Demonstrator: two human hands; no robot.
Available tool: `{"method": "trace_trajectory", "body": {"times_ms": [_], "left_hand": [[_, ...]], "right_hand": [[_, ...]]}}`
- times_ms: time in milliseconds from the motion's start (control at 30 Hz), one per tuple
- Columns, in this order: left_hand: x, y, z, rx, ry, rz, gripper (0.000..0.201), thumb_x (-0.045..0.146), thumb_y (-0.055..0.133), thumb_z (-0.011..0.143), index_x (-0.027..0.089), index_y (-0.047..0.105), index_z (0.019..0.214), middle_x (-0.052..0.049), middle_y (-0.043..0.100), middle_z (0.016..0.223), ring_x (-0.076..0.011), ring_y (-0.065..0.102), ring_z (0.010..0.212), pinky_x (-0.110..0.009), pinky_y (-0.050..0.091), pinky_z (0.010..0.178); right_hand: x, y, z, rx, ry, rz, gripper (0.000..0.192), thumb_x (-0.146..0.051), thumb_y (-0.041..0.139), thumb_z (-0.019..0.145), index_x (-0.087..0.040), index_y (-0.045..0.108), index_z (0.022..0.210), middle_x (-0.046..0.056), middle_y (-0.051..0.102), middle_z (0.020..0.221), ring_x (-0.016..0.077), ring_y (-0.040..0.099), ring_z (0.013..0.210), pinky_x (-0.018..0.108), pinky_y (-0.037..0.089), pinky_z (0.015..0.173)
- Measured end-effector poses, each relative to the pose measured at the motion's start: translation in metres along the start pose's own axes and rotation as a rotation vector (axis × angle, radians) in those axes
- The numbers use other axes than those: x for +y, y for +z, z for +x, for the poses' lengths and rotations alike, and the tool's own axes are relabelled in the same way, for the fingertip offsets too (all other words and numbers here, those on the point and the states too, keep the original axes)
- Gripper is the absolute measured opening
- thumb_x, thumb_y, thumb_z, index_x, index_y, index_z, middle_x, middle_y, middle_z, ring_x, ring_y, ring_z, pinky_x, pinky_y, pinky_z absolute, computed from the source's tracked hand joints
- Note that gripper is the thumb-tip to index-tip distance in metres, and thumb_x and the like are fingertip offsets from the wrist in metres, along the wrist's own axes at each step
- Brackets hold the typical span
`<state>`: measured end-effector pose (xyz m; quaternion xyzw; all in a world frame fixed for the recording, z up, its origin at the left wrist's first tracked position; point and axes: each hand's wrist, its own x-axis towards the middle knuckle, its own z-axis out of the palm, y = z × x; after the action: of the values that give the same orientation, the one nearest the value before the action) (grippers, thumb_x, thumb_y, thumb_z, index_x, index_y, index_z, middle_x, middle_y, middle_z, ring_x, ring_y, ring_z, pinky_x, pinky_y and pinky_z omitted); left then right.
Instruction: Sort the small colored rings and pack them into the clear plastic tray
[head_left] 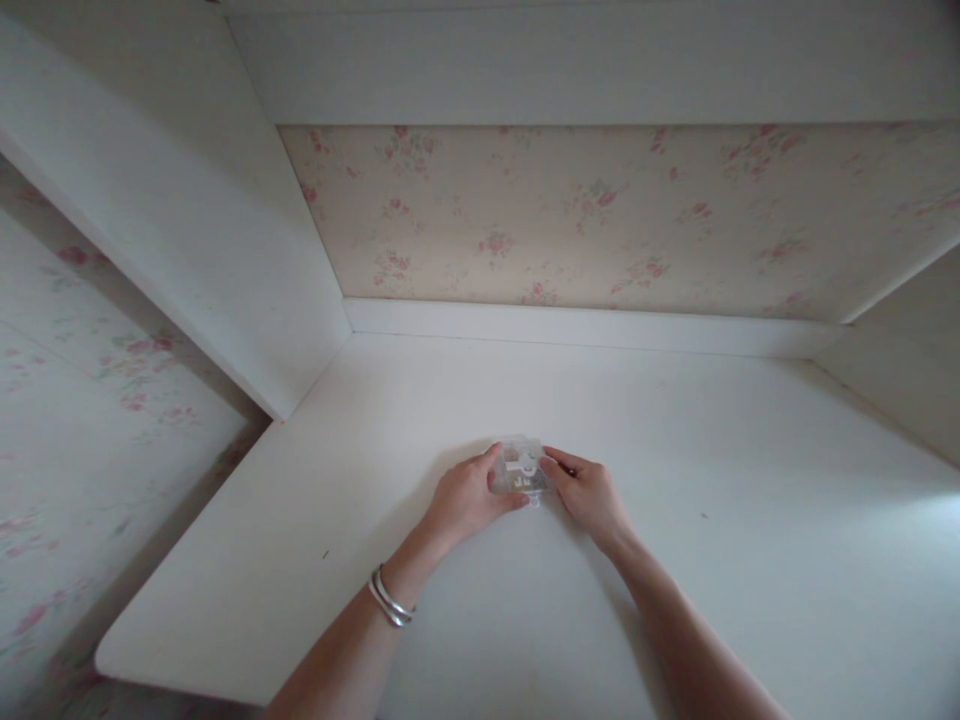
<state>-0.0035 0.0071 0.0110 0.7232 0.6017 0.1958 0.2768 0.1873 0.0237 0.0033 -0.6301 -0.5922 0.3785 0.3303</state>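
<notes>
A small clear plastic box (520, 468) with a white clasp and small pieces inside sits at the middle of a white desk (735, 480). My left hand (469, 497) grips its left side, thumb and fingers wrapped around the edge. My right hand (589, 492) holds its right side with the fingertips. Two silver bangles (390, 600) circle my left wrist. The box's underside is hidden, so I cannot tell whether it rests on the desk or is lifted slightly.
The desk stands in an alcove with a white side panel (187, 220) at the left, floral wallpaper (600, 220) behind and a white shelf (600, 60) overhead. The desk's left edge (187, 540) drops away to a floral wall.
</notes>
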Motion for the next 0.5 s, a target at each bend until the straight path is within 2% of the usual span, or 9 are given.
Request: {"method": "trace_trajectory", "body": {"times_ms": [233, 400, 500], "left_hand": [[0.0000, -0.0020, -0.0004, 0.007, 0.011, -0.043, 0.082, 0.069, 0.060, 0.065, 0.020, 0.050, 0.129, 0.002, 0.059, 0.067, -0.0132, 0.049, 0.056, -0.022, 0.033, 0.050], [-0.0005, -0.0019, 0.0009, 0.070, 0.041, -0.174, 0.055, 0.058, 0.041, 0.086, 0.017, 0.063, 0.113, -0.002, 0.064, 0.070, -0.0145, 0.055, 0.061, -0.023, 0.038, 0.057], [-0.0012, -0.0009, 0.0029, 0.096, 0.043, -0.239, 0.042, 0.049, 0.042, 0.089, 0.017, 0.069, 0.099, -0.003, 0.068, 0.075, -0.0138, 0.058, 0.062, -0.023, 0.040, 0.060]], "right_hand": [[0.0066, 0.0024, 0.0027, 0.025, 0.019, -0.002, 0.047, -0.048, 0.054, 0.078, -0.014, 0.069, 0.108, 0.005, 0.069, 0.076, 0.0181, 0.060, 0.066, 0.025, 0.042, 0.057], [0.0071, 0.0023, 0.0026, 0.026, -0.010, -0.002, 0.038, -0.049, 0.052, 0.080, -0.016, 0.071, 0.085, 0.002, 0.064, 0.065, 0.0140, 0.053, 0.058, 0.023, 0.036, 0.053], [0.0054, 0.0020, 0.0017, 0.032, -0.012, -0.029, 0.038, -0.049, 0.052, 0.080, -0.016, 0.069, 0.076, 0.001, 0.061, 0.060, 0.0130, 0.050, 0.056, 0.023, 0.034, 0.052]]}}
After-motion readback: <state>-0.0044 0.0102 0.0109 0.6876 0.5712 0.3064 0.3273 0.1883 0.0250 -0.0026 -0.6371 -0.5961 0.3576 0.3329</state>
